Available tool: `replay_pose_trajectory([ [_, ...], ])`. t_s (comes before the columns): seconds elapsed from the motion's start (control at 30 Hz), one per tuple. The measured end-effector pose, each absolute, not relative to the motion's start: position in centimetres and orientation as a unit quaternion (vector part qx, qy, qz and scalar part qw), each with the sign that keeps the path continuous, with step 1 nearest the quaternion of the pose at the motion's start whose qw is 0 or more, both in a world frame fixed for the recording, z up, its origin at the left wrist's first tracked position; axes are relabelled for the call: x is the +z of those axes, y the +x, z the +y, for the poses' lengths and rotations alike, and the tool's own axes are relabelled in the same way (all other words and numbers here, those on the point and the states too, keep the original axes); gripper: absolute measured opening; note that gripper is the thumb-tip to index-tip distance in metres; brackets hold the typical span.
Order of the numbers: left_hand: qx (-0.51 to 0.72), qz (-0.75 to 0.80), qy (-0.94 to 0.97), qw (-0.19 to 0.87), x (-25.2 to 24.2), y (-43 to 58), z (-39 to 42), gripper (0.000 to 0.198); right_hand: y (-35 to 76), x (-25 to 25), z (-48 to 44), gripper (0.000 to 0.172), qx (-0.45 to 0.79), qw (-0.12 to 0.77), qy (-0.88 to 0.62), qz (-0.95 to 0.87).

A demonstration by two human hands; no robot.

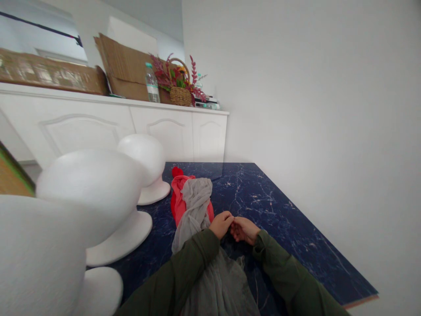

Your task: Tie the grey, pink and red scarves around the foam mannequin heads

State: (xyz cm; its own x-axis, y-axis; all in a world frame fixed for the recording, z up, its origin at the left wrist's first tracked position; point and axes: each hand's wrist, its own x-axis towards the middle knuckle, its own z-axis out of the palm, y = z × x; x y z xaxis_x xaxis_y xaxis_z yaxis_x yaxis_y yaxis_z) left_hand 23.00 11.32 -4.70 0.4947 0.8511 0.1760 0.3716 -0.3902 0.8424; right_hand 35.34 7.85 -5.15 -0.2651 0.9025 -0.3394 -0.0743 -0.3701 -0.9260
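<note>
My left hand point(221, 224) and my right hand point(245, 230) meet above the dark blue marble-patterned tabletop point(263, 206), their fingers curled and touching. Nothing shows between them. Just left of my left hand lies a crumpled grey sheer scarf point(194, 210), draped over a red-pink cloth point(177, 197). More grey fabric point(220, 285) hangs below my forearms, which are in olive-green sleeves. I cannot tell whether both grey pieces are one scarf.
Several white rounded pedestal seats point(88, 188) line the table's left side. A white wall point(322, 109) rises on the right. Behind stands a white cabinet point(164, 131) bearing a wicker flower basket point(180, 94), a plastic bottle point(152, 85) and flattened cardboard point(125, 66).
</note>
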Motion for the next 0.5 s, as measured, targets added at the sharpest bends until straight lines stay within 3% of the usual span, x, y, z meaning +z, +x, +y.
replay_pose_trajectory([
  [0.5, 0.303, 0.387, 0.784, 0.378, -4.99, 23.01, 11.22, 0.018, 35.15, -5.11, 7.64, 0.018, 0.658, 0.376, -0.49, -0.431],
])
